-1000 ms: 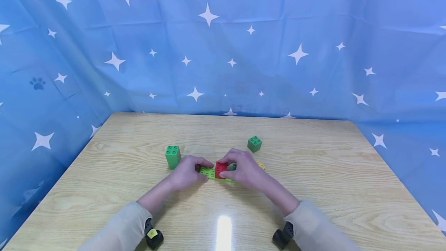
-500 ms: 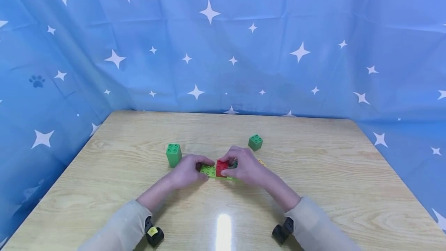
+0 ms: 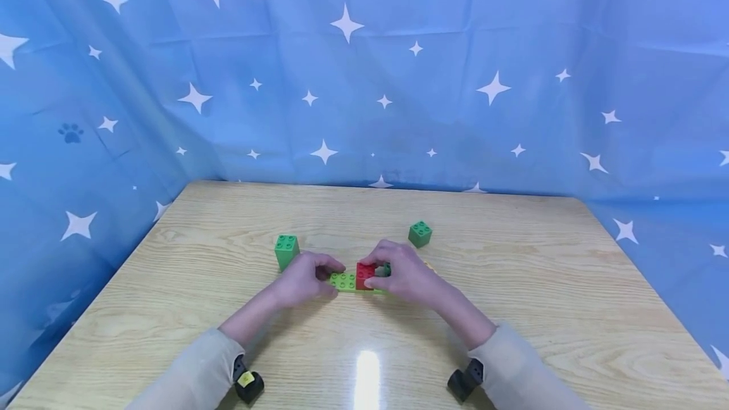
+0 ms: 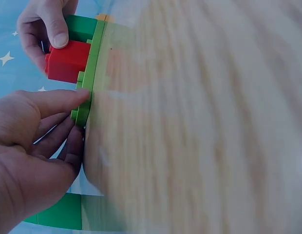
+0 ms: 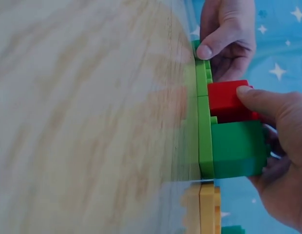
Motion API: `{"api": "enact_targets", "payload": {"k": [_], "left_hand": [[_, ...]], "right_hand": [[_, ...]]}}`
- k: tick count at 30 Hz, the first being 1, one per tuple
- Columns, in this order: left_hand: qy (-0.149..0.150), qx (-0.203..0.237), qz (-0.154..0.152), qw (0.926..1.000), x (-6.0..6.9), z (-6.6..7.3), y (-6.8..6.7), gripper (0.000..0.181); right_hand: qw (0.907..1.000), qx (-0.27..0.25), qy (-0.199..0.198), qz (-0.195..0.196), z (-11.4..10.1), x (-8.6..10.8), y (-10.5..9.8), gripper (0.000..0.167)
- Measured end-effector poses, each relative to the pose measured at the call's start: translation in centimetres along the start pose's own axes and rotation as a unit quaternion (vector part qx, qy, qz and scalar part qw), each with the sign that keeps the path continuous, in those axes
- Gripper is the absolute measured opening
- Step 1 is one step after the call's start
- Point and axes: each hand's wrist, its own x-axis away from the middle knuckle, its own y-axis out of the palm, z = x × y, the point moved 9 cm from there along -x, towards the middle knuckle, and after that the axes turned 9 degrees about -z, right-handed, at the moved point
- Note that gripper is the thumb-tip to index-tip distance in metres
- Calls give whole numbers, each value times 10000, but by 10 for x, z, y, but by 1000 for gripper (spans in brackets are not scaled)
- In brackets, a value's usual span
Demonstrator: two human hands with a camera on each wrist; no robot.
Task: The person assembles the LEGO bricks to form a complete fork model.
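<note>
Two light green plates (image 5: 204,139) seem to lie end to end on the table, a seam showing between them in the right wrist view. A red brick (image 3: 364,275) stands on them near the seam, and my right hand (image 3: 403,274) pinches it between thumb and fingers. Beside it, a darker green brick (image 5: 238,148) sits on the same base, partly covered by the right hand in the head view. My left hand (image 3: 307,279) holds the base's left end, thumb on the near edge and fingers at the far side.
A tall green block (image 3: 286,252) stands behind the left hand. At the back right is a small green brick (image 3: 420,233). A yellow brick (image 5: 208,207) lies just right of the base, mostly hidden by the right hand in the head view.
My left hand has slid slightly left along the base, uncovering more studs. The right hand keeps its pinch on the red brick. The head view has shifted slightly.
</note>
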Motion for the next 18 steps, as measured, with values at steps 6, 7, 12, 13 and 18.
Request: {"api": "enact_targets", "payload": {"k": [6, 7, 12, 13, 18], "left_hand": [[47, -9, -14, 10000, 1, 0, 1, 39], [44, -29, -2, 10000, 1, 0, 1, 39], [8, -91, 62, 9999, 2, -1, 1, 37], [14, -93, 70, 9999, 2, -1, 2, 37], [37, -102, 106, 9999, 1, -1, 3, 36]], "right_hand": [[10000, 55, 78, -21, 1, 1, 1, 31], [10000, 63, 73, -25, 1, 1, 1, 31], [9999, 139, 25, -33, 1, 1, 1, 32], [9999, 151, -1, -37, 0, 1, 1, 32], [9999, -13, -54, -91, -2, 5, -3, 35]]}}
